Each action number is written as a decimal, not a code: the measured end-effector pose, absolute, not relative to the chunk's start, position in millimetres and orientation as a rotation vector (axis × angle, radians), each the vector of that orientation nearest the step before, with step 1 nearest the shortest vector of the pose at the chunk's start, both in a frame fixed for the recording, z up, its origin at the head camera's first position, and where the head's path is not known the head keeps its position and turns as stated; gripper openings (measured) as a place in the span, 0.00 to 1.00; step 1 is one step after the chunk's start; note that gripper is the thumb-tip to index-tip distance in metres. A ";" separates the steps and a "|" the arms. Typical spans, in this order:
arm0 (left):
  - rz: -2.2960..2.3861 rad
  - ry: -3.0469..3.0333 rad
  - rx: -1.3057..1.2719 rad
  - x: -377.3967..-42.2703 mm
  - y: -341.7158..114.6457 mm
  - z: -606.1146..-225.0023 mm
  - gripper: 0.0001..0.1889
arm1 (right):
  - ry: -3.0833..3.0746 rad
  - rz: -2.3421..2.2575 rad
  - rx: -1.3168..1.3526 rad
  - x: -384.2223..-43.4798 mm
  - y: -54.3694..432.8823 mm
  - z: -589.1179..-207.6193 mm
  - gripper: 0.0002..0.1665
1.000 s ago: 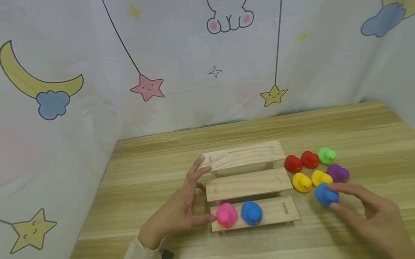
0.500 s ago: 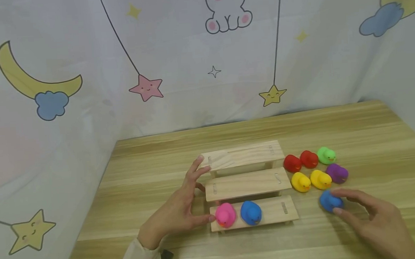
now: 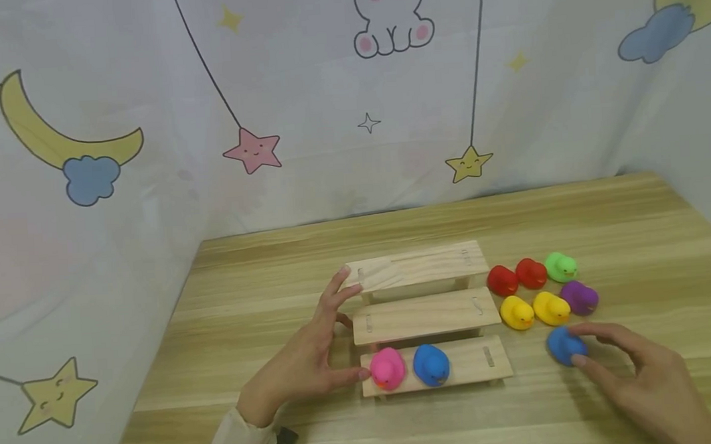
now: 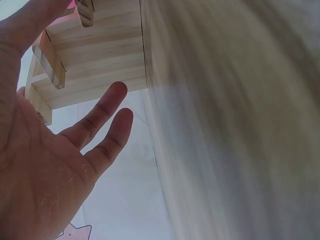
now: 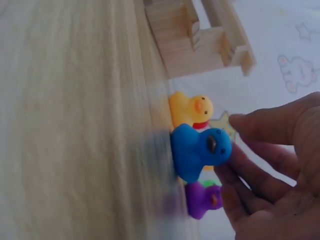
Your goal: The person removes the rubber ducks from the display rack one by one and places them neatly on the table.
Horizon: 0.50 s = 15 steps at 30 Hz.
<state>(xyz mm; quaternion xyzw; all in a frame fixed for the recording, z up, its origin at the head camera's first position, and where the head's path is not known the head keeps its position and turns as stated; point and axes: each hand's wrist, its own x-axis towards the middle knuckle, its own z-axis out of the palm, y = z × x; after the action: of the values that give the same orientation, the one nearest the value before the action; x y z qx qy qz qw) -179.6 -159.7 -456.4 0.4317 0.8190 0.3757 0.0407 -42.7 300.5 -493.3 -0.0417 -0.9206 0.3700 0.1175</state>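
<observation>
A three-step wooden stand (image 3: 425, 316) is on the table. On its lowest step sit a pink rubber duck (image 3: 388, 369) and a blue rubber duck (image 3: 432, 365). My left hand (image 3: 302, 359) spans the stand's left side, thumb at the lowest step beside the pink duck, a fingertip at the top step; its fingers look straight in the left wrist view. A second blue rubber duck (image 5: 197, 150) stands on the table to the right. Around its head are the thumb and fingers of my right hand (image 5: 275, 170), with a small gap showing by the thumb.
Behind the second blue duck are two yellow ducks (image 3: 517, 313), a purple duck (image 3: 579, 298), two red ducks (image 3: 503, 280) and a green duck (image 3: 561, 267). A white printed cloth (image 3: 326, 116) hangs at the table's back edge.
The blue duck in my right hand has come down onto the table, slightly nearer and to the right, and the right hand's grip has loosened. My left hand stays put.
</observation>
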 end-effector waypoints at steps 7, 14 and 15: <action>1.153 2.514 1.300 -178.0 -160.1 -455.1 0.62 | -2.578 1.048 0.153 -52.0 292.5 -462.1 0.30; 1.144 2.517 1.318 -179.0 -159.7 -456.3 0.62 | -2.534 1.007 0.305 -65.9 281.1 -428.5 0.34; 1.146 2.515 1.324 -179.2 -159.7 -456.5 0.62 | -2.546 0.998 0.318 -67.8 279.2 -423.5 0.34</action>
<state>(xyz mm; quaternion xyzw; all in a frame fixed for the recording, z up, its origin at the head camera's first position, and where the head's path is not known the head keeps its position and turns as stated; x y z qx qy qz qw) -179.2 -159.7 -456.5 0.4315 0.8201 0.3738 0.0385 -67.8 279.2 -423.5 0.1134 -0.9074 0.3556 0.1933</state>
